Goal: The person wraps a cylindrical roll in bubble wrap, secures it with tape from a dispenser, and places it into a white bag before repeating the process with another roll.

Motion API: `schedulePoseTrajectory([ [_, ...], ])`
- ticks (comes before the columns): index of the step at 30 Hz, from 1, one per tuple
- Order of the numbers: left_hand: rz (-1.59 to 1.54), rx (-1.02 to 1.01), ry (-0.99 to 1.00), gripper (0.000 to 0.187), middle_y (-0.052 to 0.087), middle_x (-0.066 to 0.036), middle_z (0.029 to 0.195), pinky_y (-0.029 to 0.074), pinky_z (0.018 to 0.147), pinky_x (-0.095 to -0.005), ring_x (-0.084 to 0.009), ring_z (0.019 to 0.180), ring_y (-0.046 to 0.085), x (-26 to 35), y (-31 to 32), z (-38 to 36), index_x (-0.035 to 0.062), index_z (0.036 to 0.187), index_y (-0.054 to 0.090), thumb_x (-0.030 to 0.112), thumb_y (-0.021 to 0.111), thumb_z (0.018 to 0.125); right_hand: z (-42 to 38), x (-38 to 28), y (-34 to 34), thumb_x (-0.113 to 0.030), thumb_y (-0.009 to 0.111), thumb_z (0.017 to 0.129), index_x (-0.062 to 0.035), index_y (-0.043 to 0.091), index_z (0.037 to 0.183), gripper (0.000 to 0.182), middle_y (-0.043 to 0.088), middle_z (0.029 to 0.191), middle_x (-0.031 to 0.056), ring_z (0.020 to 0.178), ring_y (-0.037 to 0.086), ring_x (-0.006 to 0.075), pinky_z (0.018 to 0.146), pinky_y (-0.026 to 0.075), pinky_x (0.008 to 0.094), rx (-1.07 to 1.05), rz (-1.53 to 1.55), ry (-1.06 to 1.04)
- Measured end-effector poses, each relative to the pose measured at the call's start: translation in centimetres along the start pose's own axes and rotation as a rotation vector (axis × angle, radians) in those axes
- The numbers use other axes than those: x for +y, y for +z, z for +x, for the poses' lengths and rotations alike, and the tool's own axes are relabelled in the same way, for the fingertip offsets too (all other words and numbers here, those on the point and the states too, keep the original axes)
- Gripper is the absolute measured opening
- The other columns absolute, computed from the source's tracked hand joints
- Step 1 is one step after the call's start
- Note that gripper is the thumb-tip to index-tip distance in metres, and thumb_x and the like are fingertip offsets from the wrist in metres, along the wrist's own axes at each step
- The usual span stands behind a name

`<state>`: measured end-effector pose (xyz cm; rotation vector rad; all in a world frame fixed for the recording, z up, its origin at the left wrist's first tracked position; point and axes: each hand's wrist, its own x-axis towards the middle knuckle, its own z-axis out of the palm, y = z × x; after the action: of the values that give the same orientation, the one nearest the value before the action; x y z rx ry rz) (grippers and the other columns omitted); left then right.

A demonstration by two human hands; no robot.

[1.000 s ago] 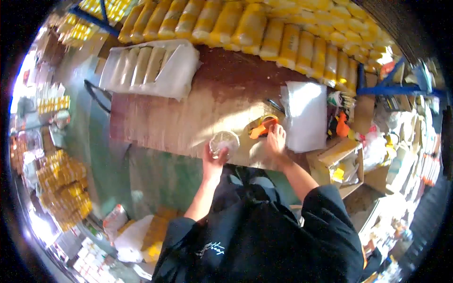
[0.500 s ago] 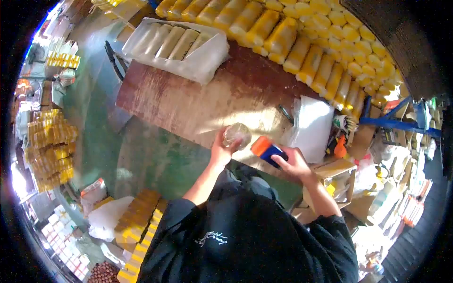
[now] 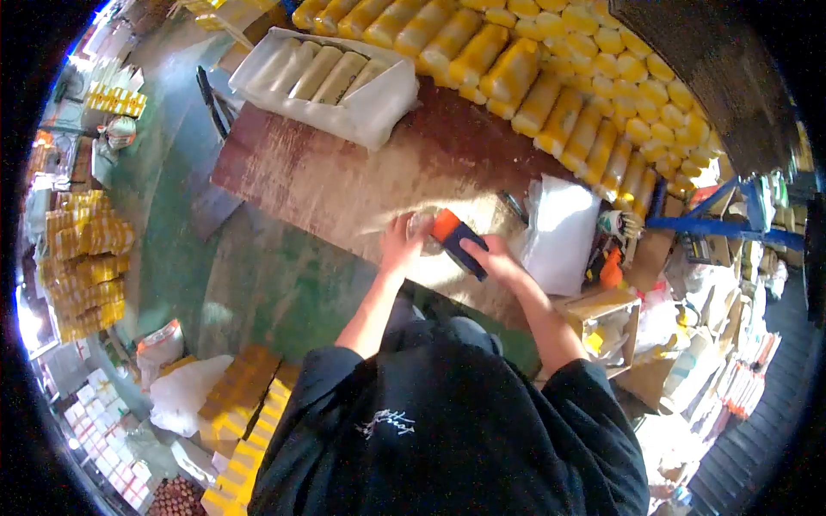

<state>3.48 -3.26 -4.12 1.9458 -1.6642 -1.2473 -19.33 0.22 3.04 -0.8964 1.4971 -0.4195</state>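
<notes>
Head view, left hand [image 3: 399,249]: fingers curled round clear item [image 3: 420,225], over tabletop [image 3: 318,176]
Right hand [image 3: 499,260]: fingers closed on orange-and-blue tool [image 3: 461,245], over tabletop
Progress: tool at clear item; extent done or left unclear

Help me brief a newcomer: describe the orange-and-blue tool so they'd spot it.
Find the scuffed table, then the right hand over its near edge. The tool is in that hand: a blocky dark-blue body with an orange end, unlike the pale thing in the left hand.

left hand [image 3: 398,247]: clear roundish object [image 3: 421,226] | right hand [image 3: 495,258]: orange-blue tool [image 3: 461,247], beside object
</notes>
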Motion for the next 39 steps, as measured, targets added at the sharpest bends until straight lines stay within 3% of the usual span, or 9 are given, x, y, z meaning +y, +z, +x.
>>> schedulePoseTrajectory([
  [2, -0.841, -0.061, -0.037, 0.050, 0.063, -0.011, 0.132, 0.044, 0.105, -0.0327, -0.0155, 0.120, 0.058, 2.0, -0.3, 0.3, 0.0053, 0.135, 0.061, 0.040, 0.066, 0.100, 1.9, 2.4, 0.3, -0.044, 0.070, 0.095, -0.0012, 0.072, 0.085, 0.044, 0.065, 0.069, 0.0012, 0.059, 0.059, 0.0109, 0.055, 0.047, 0.0310, 0.036, 0.059, -0.046],
  [5, -0.963, -0.123, 0.145, 0.043, 0.067, -0.009, 0.122, 0.045, 0.104, -0.0316, -0.0147, 0.119, 0.058, 0.8, 0.7, 2.5, 0.0043, 0.133, 0.062, 0.030, 0.068, 0.099, 2.1, 2.2, 0.5, -0.048, 0.067, 0.097, -0.0015, 0.070, 0.088, 0.047, 0.065, 0.069, 0.0023, 0.059, 0.059, 0.0114, 0.054, 0.046, 0.0289, -0.082, 0.278, -0.113],
  [12, -0.597, -0.017, 0.429, 0.033, 0.070, -0.009, 0.118, 0.052, 0.094, -0.0307, -0.0143, 0.109, 0.064, -2.2, 2.0, 6.0, -0.0006, 0.123, 0.064, 0.014, 0.072, 0.095, 0.7, 1.2, 0.6, -0.048, 0.067, 0.097, -0.0021, 0.069, 0.086, 0.047, 0.065, 0.068, 0.0030, 0.056, 0.060, 0.0129, 0.052, 0.047, 0.0288, -0.052, 0.245, -0.023],
  [16, -0.384, -0.032, 0.247, 0.034, 0.068, -0.009, 0.126, 0.050, 0.096, -0.0298, -0.0123, 0.114, 0.060, -0.6, -1.0, 5.4, 0.0055, 0.128, 0.065, 0.013, 0.072, 0.095, -3.8, 1.7, 0.7, -0.044, 0.064, 0.100, -0.0016, 0.072, 0.091, 0.044, 0.067, 0.071, 0.0034, 0.059, 0.061, 0.0125, 0.055, 0.048, 0.0298, -0.037, 0.274, 0.033],
  [19, -0.448, -0.111, 0.417, 0.032, 0.065, -0.007, 0.135, 0.045, 0.105, -0.0348, -0.0165, 0.126, 0.057, 0.5, -2.9, 5.6, 0.0136, 0.132, 0.065, 0.022, 0.064, 0.101, -2.2, 4.0, 2.1, -0.044, 0.061, 0.102, -0.0011, 0.073, 0.093, 0.045, 0.067, 0.071, 0.0027, 0.060, 0.061, 0.0123, 0.054, 0.047, 0.0315, 0.018, 0.018, -0.006],
  [23, 0.330, -0.120, 0.677, 0.037, 0.058, -0.004, 0.146, 0.023, 0.121, -0.0530, -0.0282, 0.147, 0.039, 5.1, -4.2, 4.2, 0.0231, 0.138, 0.063, 0.033, 0.049, 0.105, 3.1, 6.7, 4.6, -0.056, 0.066, 0.093, -0.0006, 0.073, 0.083, 0.057, 0.069, 0.068, 0.0090, 0.062, 0.065, 0.0181, 0.060, 0.051, 0.0372, 0.075, 0.081, -0.073],
  [27, 0.463, 0.053, 0.793, 0.035, 0.055, -0.009, 0.148, 0.029, 0.120, -0.0518, -0.0313, 0.145, 0.041, 2.4, -6.0, 7.6, 0.0212, 0.133, 0.066, 0.026, 0.058, 0.100, 4.1, 7.7, 3.7, -0.059, 0.068, 0.089, -0.0001, 0.073, 0.083, 0.060, 0.070, 0.069, 0.0123, 0.063, 0.067, 0.0209, 0.060, 0.052, 0.0395, 0.075, 0.004, -0.111],
  [34, -0.229, -0.148, 0.239, 0.034, 0.060, -0.017, 0.139, 0.042, 0.111, -0.0446, -0.0378, 0.131, 0.054, -12.4, -5.8, 19.7, 0.0115, 0.134, 0.064, 0.019, 0.058, 0.102, 10.5, 0.7, 6.4, -0.063, 0.068, 0.082, 0.0028, 0.073, 0.079, 0.066, 0.070, 0.076, 0.0252, 0.076, 0.072, 0.0415, 0.072, 0.057, 0.0501, 0.115, -0.420, 0.041],
  [39, 0.109, 0.039, 0.416, 0.033, 0.064, -0.016, 0.132, 0.044, 0.108, -0.0479, -0.0361, 0.125, 0.058, -14.4, -5.4, 20.2, 0.0083, 0.130, 0.066, 0.017, 0.059, 0.099, 8.3, 2.6, 3.4, -0.059, 0.067, 0.084, -0.0014, 0.074, 0.080, 0.058, 0.070, 0.072, 0.0206, 0.072, 0.072, 0.0370, 0.070, 0.056, 0.0486, 0.083, -0.355, 0.064],
])
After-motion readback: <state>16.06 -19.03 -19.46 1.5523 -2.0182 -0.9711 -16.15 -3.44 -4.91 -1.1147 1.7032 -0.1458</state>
